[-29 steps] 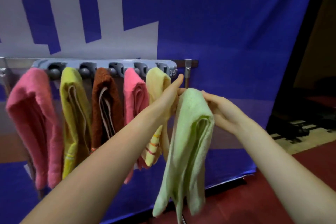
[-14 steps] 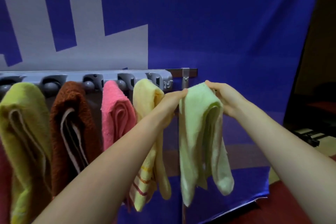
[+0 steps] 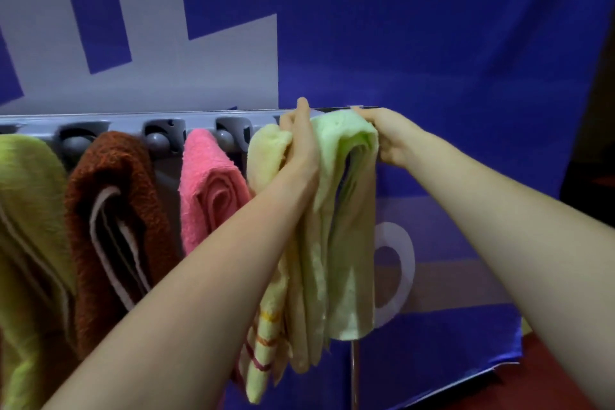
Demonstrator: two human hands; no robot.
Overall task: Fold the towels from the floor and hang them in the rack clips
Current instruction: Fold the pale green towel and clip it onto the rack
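Head view: left hand [image 3: 301, 143] and right hand [image 3: 392, 139] grip green towel [image 3: 342, 209] between them.

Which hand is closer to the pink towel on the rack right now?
Left. The left hand sits between the pale yellow towel and the light green towel, one towel over from the pink towel. The right hand grips the light green towel's far edge.
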